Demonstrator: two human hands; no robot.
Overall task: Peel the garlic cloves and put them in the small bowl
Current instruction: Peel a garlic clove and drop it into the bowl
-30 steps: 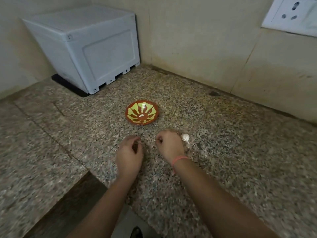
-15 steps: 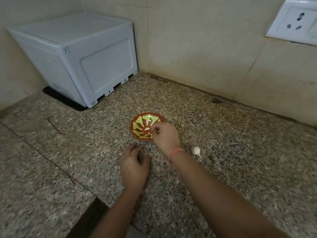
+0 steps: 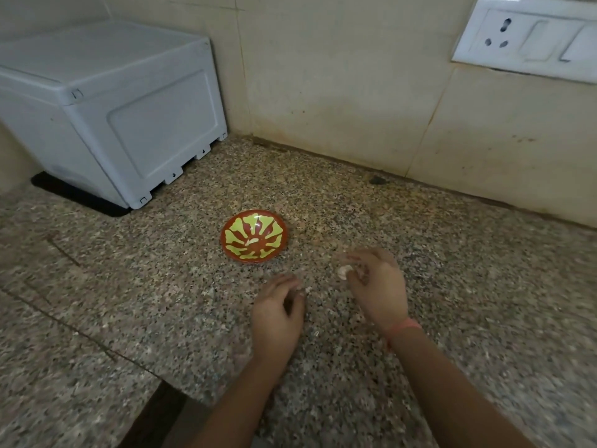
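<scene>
A small red bowl [image 3: 254,237] with a yellow leaf pattern sits on the speckled granite counter [image 3: 452,286]; a pale peeled clove [image 3: 253,241] lies in its middle. My right hand [image 3: 376,282], to the right of the bowl, pinches a white garlic clove [image 3: 344,271] between its fingertips just above the counter. My left hand [image 3: 277,313] rests on the counter nearer to me, fingers loosely curled, with nothing seen in it. Small bits of peel [image 3: 308,289] lie by its fingertips.
A grey plastic box [image 3: 122,108] stands on a black mat at the back left. A tiled wall runs behind the counter, with a white socket plate [image 3: 529,37] at the upper right. The counter's edge drops off in front of me at the lower left.
My right hand reached over the bowl, then drew back to the right and took up the garlic clove that lay on the counter. My left hand stayed in place.
</scene>
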